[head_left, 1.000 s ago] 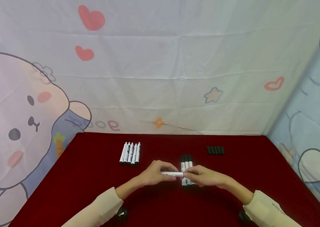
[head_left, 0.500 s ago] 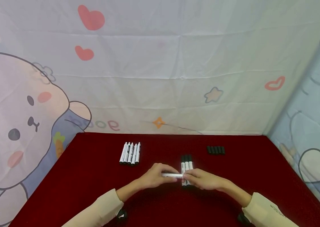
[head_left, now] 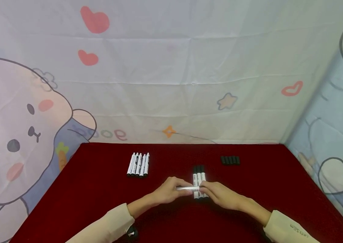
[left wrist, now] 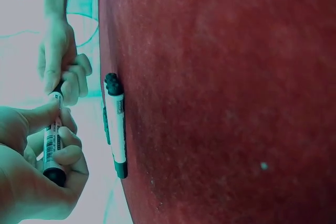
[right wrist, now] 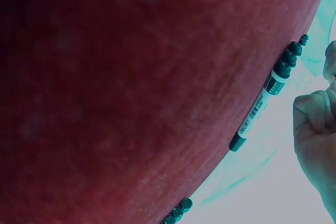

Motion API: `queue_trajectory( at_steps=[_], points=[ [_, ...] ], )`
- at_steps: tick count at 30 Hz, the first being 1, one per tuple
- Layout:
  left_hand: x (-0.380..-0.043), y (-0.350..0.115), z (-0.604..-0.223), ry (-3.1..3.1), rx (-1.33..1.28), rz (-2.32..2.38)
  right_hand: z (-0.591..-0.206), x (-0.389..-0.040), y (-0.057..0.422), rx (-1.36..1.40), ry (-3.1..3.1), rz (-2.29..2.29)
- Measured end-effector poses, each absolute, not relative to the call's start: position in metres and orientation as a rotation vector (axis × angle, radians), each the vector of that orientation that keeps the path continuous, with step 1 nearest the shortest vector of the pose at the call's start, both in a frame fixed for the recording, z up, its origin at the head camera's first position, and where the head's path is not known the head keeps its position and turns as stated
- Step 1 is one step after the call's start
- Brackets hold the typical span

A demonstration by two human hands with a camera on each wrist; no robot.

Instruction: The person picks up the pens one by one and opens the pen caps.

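Note:
In the head view a white marker lies level in the air between both hands. My left hand grips its barrel, fingers and thumb around it; the left wrist view shows the marker with its black end plug near the palm. My right hand pinches the other end, where a bit of black cap shows between thumb and fingers. Just below and behind them, several capped white markers lie side by side on the red cloth, partly covered by the right fingers. The right wrist view catches my right hand only at its edge.
Several uncapped white markers lie in a row at the back left of the red-covered table. Several loose black caps stand in a row at the back right. A printed cloth backdrop rises behind the table.
Both hands have shifted slightly right and lower with the marker between them. The right fingers stay on its capped end. The rows of markers and caps lie as before.

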State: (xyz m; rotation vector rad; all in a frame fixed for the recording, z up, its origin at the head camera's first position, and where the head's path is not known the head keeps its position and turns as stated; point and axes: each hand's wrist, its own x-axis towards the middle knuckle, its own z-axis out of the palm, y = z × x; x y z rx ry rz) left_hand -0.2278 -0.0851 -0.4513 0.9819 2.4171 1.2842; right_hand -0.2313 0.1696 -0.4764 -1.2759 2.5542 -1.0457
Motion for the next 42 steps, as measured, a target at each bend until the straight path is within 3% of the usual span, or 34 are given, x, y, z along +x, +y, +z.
queue_trajectory(
  at_steps=[24, 42],
  points=[
    [-0.227, -0.097, -0.435, 2.083, 0.569, 1.427, -0.467, -0.233, 0.165, -1.484, 2.66, -0.98],
    [-0.253, -0.095, -0.435, 2.563, 0.973, 1.25, -0.442, -0.266, 0.166, -1.054, 2.26, -1.075]
  ],
)
